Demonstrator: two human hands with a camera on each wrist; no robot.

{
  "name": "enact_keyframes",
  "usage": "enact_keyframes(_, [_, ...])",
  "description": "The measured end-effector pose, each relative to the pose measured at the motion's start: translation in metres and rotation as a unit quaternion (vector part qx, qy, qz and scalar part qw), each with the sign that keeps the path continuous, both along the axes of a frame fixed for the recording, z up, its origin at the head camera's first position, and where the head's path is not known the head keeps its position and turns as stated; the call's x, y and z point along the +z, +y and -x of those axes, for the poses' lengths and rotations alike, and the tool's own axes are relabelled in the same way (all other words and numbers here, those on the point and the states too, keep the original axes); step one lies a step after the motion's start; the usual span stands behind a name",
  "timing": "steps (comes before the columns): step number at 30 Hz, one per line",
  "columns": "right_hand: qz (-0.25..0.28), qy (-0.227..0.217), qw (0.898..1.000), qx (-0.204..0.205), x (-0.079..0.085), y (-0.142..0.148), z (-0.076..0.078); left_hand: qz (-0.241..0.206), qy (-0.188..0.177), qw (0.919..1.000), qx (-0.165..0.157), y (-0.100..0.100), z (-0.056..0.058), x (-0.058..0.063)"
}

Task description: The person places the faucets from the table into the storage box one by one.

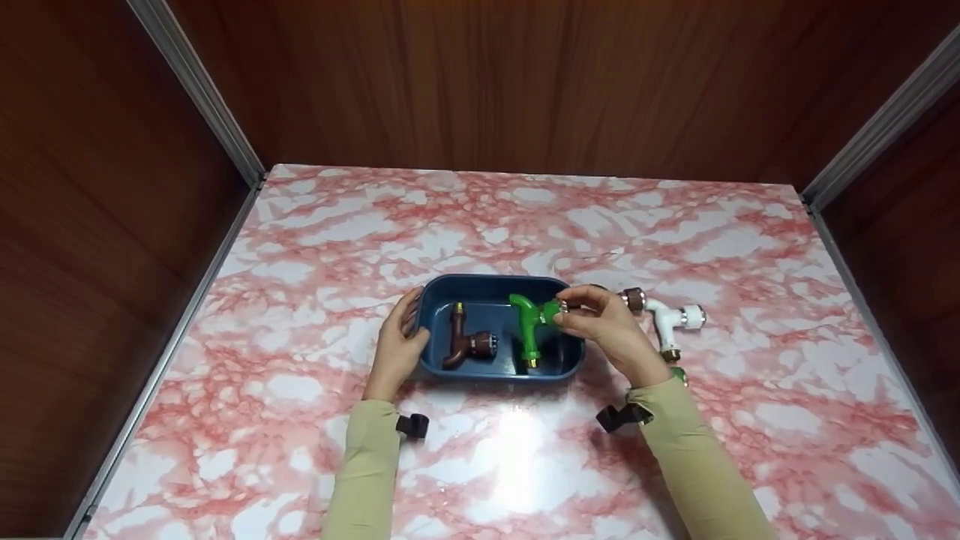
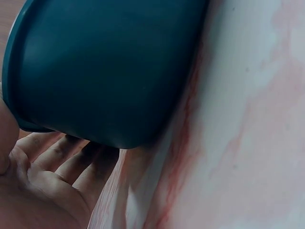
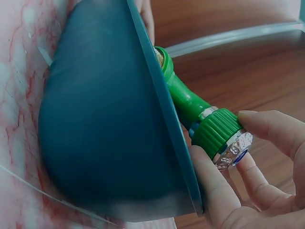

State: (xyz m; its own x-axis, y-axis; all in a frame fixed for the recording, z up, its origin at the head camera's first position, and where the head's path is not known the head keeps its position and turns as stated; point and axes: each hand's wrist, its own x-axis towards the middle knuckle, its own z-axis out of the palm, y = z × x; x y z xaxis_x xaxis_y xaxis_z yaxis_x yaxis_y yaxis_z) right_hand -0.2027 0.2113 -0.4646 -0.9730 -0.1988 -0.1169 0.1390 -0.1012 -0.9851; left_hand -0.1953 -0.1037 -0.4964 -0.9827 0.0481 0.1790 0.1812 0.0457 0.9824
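A dark blue plastic tub (image 1: 495,373) stands on the table. My left hand (image 1: 396,341) holds its left end, the thumb at the rim and the fingers along the outer wall; the left wrist view shows these fingers (image 2: 62,160) beside the wall. My right hand (image 1: 611,326) pinches the ribbed knob of a green tap (image 1: 529,330) between thumb and fingers. In the right wrist view this green tap (image 3: 217,131) rises past the rim, its knob outside the tub. Inside, at the left, lies a brown tap (image 1: 463,346) with a brass threaded end.
Right of the tub lies a white tap (image 1: 666,322). A second brown tap (image 1: 634,298) is partly hidden behind my right hand, and another green piece (image 1: 679,375) shows beside my right wrist. Wooden panels (image 1: 525,90) enclose the marbled table (image 1: 337,225) at back and sides.
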Motion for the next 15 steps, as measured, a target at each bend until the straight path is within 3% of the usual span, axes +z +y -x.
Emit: enact_keyframes(15, [-0.026, 0.033, 0.999, -0.005, -0.002, -0.013, 0.002, 0.006, -0.007, 0.9999, -0.003, -0.001, 0.000, 0.000])
